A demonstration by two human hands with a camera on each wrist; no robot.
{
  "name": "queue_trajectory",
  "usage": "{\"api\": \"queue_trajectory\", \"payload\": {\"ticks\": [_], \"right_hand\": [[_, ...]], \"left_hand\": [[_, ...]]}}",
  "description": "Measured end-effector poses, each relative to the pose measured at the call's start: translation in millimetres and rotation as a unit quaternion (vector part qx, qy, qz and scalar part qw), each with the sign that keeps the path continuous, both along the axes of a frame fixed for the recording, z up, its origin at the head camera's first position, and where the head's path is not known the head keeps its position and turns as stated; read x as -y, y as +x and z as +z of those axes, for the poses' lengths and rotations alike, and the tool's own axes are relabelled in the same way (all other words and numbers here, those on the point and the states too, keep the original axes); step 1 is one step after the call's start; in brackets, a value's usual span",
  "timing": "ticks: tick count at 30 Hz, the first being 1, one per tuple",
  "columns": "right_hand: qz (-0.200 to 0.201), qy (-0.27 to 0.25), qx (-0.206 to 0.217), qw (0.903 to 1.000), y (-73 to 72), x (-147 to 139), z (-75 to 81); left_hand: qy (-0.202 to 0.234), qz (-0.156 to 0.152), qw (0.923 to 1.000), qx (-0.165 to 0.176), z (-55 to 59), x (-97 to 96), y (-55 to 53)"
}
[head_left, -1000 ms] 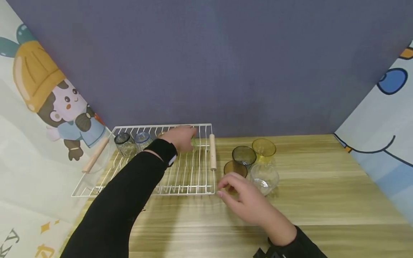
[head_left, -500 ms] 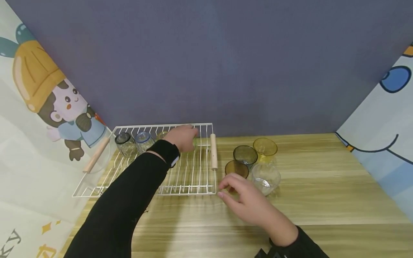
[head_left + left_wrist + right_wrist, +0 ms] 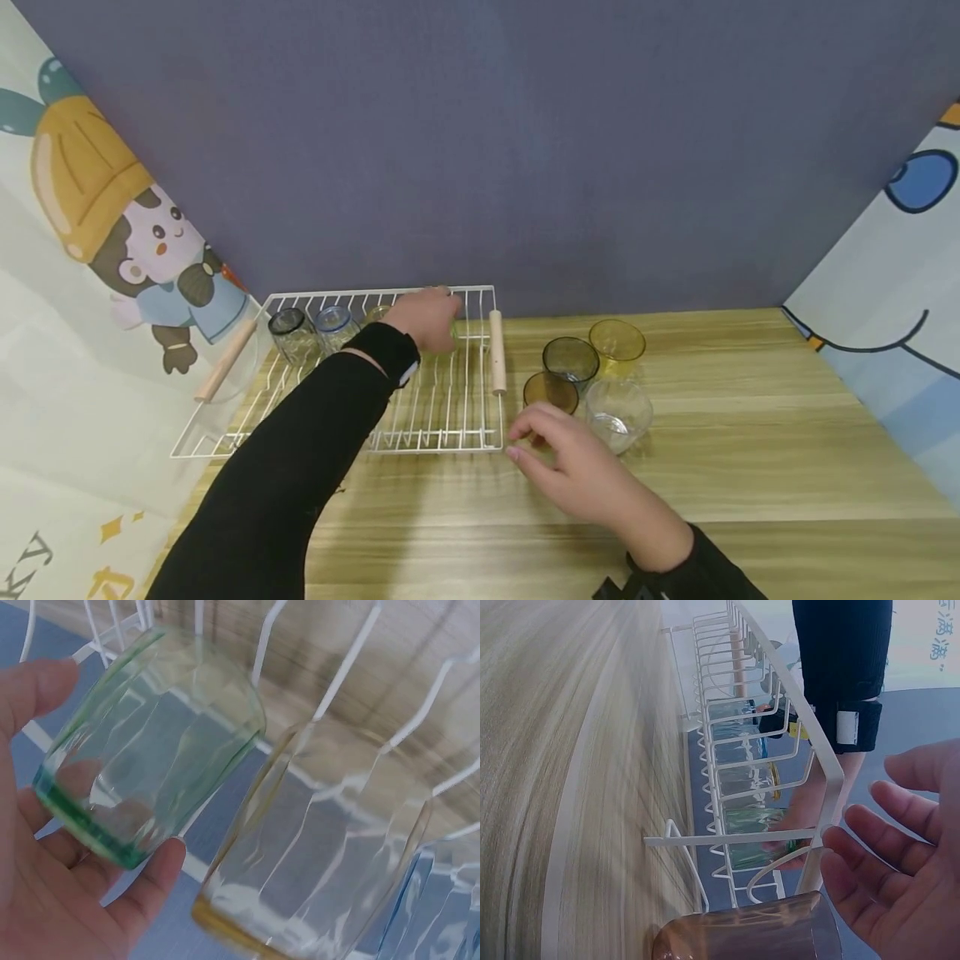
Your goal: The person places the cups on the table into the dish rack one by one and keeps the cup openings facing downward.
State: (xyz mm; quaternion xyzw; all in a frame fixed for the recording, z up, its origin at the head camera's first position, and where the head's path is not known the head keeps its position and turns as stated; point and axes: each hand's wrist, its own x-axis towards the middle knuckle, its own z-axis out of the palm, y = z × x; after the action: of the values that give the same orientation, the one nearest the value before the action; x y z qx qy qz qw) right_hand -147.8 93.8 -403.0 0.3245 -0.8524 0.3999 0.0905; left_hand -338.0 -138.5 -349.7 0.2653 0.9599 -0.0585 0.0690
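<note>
My left hand reaches into the white wire rack and grips a green-tinted drinking glass around its thick base. The glass leans among the wires, base toward the wrist camera, and the head view mostly hides it behind the hand. Beside it in the rack stand a pale amber glass, a blue glass and a dark grey glass. My right hand hovers by the rack's near right corner with loosely bent fingers, holding nothing. Closest to it is a brown glass.
Right of the rack, a grey glass, a yellow glass and a clear glass are grouped with the brown one on the wooden table. Wooden handles flank the rack. A grey-blue panel rises behind.
Both hands keep nearly the same place and pose. Only a slight shift of the head view shows.
</note>
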Motion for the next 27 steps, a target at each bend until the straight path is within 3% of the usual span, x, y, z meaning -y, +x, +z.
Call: {"api": "queue_trajectory", "payload": {"ticks": [7, 13, 20, 27], "right_hand": [[0.002, 0.005, -0.003, 1.0000, 0.0, 0, 0.6], [0.000, 0.013, 0.006, 0.9999, -0.5, 0, 0.8], [-0.001, 0.013, 0.007, 0.9999, -2.0, 0, 0.2], [0.008, 0.009, 0.008, 0.9999, -3.3, -1, 0.0]], "left_hand": [[0.029, -0.006, 0.9996, -0.001, 17.6, 0.8, 4.0], [0.052, -0.014, 0.9983, -0.022, 34.1, -9.2, 17.4], [0.116, -0.019, 0.9925, -0.033, 52.4, -16.8, 41.9], [0.172, -0.065, 0.9828, -0.018, 57.6, -23.1, 77.4]]}}
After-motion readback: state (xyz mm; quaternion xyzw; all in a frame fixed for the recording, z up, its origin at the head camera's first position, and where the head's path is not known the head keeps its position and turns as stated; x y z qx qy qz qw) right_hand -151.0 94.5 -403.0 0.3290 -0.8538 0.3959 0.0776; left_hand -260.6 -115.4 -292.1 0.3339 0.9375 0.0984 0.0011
